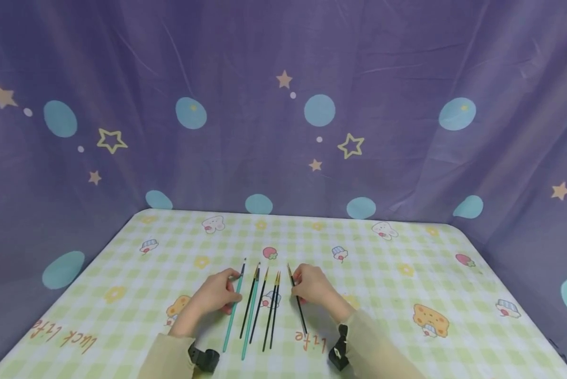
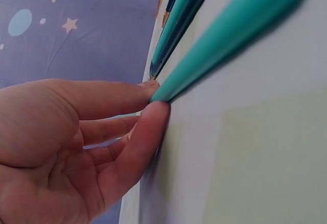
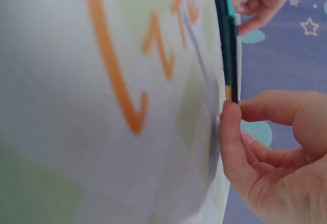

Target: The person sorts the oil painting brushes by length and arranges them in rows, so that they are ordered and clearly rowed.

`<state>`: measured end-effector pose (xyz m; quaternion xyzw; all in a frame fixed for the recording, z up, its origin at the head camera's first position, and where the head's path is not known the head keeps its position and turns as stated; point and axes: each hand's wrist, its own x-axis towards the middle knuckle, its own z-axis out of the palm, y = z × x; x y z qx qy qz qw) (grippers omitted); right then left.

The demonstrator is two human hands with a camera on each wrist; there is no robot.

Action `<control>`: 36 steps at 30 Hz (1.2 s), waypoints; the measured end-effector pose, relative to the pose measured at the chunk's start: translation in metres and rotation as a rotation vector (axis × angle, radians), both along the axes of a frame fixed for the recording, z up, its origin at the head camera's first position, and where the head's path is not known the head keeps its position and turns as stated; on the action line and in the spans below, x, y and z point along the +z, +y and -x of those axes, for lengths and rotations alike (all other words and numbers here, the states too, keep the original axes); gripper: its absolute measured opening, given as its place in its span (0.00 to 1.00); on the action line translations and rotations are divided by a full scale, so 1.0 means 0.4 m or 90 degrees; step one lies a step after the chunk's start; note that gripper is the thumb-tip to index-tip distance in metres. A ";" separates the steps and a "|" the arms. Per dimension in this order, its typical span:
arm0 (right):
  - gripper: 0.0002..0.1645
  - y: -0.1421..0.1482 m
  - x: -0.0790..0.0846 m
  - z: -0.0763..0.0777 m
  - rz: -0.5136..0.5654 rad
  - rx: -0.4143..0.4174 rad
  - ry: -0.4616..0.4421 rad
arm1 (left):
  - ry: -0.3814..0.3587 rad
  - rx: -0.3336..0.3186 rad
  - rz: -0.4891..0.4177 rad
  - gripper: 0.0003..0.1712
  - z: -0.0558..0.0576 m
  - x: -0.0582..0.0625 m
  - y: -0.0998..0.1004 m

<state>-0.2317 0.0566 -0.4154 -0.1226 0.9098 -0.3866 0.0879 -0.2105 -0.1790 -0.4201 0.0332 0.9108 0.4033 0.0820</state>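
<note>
My left hand (image 1: 215,293) pinches a slim teal paintbrush (image 1: 230,325) between thumb and fingers, its bristles pointing away from me. In the left wrist view the thick end of that teal handle (image 2: 230,35) slants up off the tablecloth. Opposite it, my right hand (image 1: 314,286) pinches a black paintbrush (image 1: 301,316) high up by its bristle end; its handle runs back toward me. Between the hands lie several more brushes side by side, among them another teal paintbrush (image 1: 250,318) and a black paintbrush (image 1: 258,309).
A green-checked tablecloth (image 1: 359,337) with printed cartoons and lettering covers the table. Behind and at both sides hangs a purple curtain (image 1: 245,152) with stars and blue dots. Black devices are strapped on the left wrist (image 1: 205,359) and right wrist (image 1: 338,357).
</note>
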 end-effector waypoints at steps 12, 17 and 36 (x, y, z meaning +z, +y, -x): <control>0.14 0.039 -0.003 0.056 0.018 -0.025 0.025 | -0.004 0.000 0.004 0.29 0.000 -0.002 -0.001; 0.14 0.050 -0.012 0.079 0.033 -0.056 0.031 | -0.007 0.000 0.004 0.29 0.002 -0.001 0.001; 0.17 0.114 -0.025 0.186 0.100 -0.162 0.022 | -0.004 0.001 0.000 0.28 0.002 -0.002 0.002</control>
